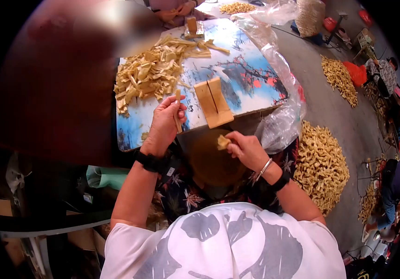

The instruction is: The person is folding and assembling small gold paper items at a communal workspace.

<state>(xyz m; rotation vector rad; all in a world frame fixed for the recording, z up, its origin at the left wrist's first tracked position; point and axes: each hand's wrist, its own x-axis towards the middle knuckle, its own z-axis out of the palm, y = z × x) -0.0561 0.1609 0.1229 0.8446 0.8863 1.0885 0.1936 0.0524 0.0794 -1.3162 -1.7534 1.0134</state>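
My left hand (165, 118) is closed around a flat yellow strip (178, 97), which stands nearly upright at the table's near edge. Between the fingertips of my right hand (246, 148) is a small yellow knotted piece (223, 142), held over a round brown basin (214, 169) at my lap. A slotted wooden block (214, 102) rests on the table edge between and beyond my hands. To the left of it, a heap of loose yellow strips (151, 69) covers part of the painted tabletop (251, 69).
Clear plastic sheeting (279, 111) hangs along the table's right edge. A large pile of yellow knotted pieces (320, 167) lies on the floor at right, another pile (339, 79) beyond it. Across the table sits a person (174, 10); other people are at far right.
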